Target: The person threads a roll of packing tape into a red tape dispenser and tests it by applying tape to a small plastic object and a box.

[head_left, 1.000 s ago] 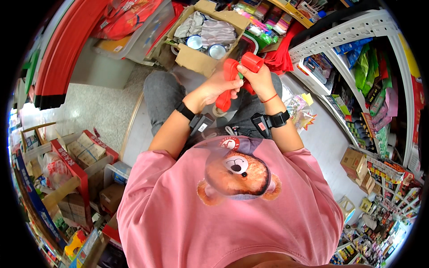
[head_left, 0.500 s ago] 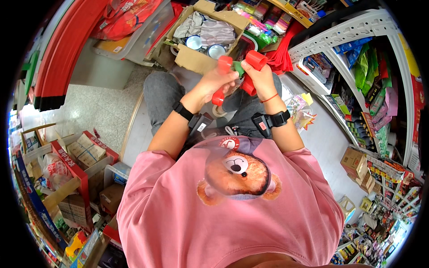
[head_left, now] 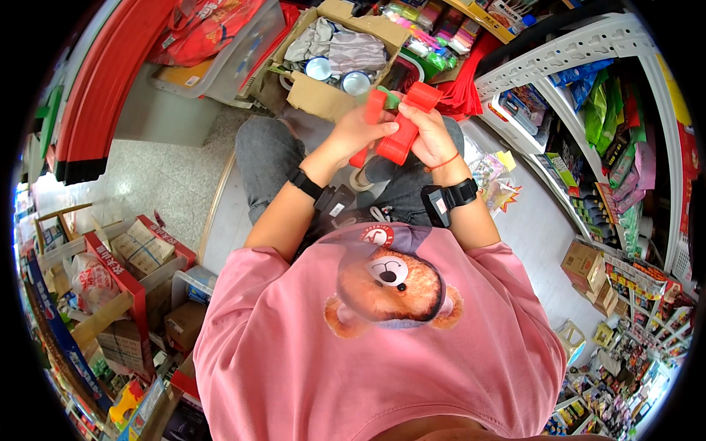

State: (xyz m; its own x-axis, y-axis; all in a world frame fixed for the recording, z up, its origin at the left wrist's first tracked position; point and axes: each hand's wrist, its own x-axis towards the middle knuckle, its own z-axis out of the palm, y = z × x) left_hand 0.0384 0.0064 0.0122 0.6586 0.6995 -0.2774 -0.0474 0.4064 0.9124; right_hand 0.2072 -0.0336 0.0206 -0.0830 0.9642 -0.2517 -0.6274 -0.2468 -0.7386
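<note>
My left hand (head_left: pixel 360 132) and my right hand (head_left: pixel 435 140) are close together above my lap, both with fingers closed. In the right one is a glossy red looped band (head_left: pixel 401 140), its wide flat side turned up and its curled end at the top. The left hand grips another red band (head_left: pixel 376 105), which sticks out above and below the fingers; its thumb reaches the right-hand band. A small green piece (head_left: pixel 390 97) shows between the two bands at their upper ends. Whether the red bands are joined is hidden by my fingers.
Just beyond my hands stands an opened cardboard box (head_left: pixel 323 97) with white cups and grey wrapping. Red strips (head_left: pixel 469 88) lie to its right. A white shelf rack (head_left: pixel 588 45) full of packets stands at the right. Clear wrappers (head_left: pixel 491 173) lie beside my right knee.
The right-hand red band has turned so its flat face shows and has come nearer the left hand. The left thumb has moved onto it.
</note>
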